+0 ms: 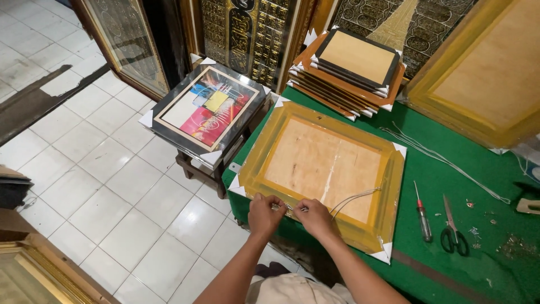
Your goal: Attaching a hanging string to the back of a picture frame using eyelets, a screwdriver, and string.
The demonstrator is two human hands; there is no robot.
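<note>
From the head camera, a gold picture frame [256, 169] is lying face down on the green counter [450, 186], its plywood back showing and white corner protectors on its corners. Both hands are working at the frame's near edge: the left hand [265, 213] is pinching with fingers curled closed on a small fitting at the rim, and the right hand [313, 216] is sitting just beside it, its grip closed on the end of a white cord [353, 198] that is looping up across the backing. What exactly lies between the fingertips is too small to tell. To the right on the counter, a screwdriver [422, 217] and a pair of scissors [451, 229] are lying side by side, well apart from the hands, with more white string [444, 160] trailing beyond them. A stack of frames [349, 73] is resting at the counter's far edge, and a framed abstract picture [205, 107] is sitting on a small stool [202, 171] over the white tiled floor [112, 186].
</note>
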